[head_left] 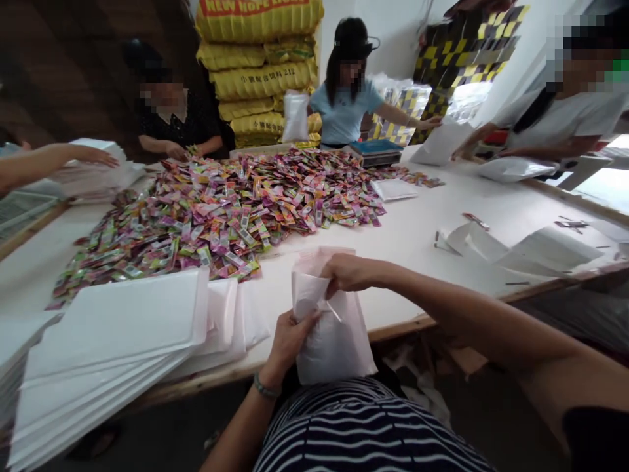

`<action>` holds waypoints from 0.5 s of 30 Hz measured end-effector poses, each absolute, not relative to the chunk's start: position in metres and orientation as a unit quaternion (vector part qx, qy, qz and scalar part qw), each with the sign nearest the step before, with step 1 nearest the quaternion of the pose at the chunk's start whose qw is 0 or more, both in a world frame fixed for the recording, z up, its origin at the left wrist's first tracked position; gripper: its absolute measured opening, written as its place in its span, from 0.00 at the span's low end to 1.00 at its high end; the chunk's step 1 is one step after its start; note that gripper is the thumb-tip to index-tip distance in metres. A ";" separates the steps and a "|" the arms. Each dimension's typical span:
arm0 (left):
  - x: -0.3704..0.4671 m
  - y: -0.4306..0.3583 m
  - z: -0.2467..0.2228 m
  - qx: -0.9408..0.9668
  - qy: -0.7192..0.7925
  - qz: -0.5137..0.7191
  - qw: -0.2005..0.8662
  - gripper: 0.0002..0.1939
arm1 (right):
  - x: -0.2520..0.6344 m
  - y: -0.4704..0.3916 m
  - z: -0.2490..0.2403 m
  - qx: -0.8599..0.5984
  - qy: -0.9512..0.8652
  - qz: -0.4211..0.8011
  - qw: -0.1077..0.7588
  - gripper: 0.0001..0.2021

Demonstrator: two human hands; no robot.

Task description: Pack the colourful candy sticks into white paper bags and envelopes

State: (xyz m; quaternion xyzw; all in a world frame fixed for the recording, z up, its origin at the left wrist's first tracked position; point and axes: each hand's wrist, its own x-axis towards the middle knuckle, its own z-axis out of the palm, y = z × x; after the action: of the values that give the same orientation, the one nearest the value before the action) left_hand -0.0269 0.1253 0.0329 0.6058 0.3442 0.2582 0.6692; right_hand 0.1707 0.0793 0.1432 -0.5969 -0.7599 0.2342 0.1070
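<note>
A white padded envelope [337, 347] hangs upright at the table's near edge, close to my body. My left hand [293, 334] pinches its left side, with the thumb across the front. At the envelope's upper part, my right hand [346, 272] is closed on a folded piece of it, with the fingertips partly hidden. A stack of white envelopes [132, 311] lies left of my left hand. Beyond both hands spreads a large heap of small colourful packets [236, 210].
The white table [413, 229] has a wooden near edge. Paper strips [531, 252] and a small red item [476, 221] lie to the right. Several people stand around, one in light blue [344, 111] across the table. Another's hand rests on envelopes at far left.
</note>
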 end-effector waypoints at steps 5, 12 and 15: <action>-0.029 0.155 0.020 0.626 0.273 0.247 0.687 0.29 | 0.161 0.103 0.104 -0.543 -0.745 0.386 0.040 0.09; -0.013 0.153 0.017 0.526 0.322 0.329 0.715 0.27 | 0.167 0.106 0.113 -0.608 -0.710 0.345 -0.088 0.15; -0.009 0.150 0.019 0.506 0.317 0.361 0.716 0.25 | 0.162 0.101 0.119 -0.659 -0.722 0.210 -0.007 0.16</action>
State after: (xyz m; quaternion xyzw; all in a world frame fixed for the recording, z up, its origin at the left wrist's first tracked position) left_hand -0.0087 0.1499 0.0192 0.5063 0.3166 0.3608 0.7164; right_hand 0.1619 0.1014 0.1195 -0.6593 -0.7219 0.2102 -0.0071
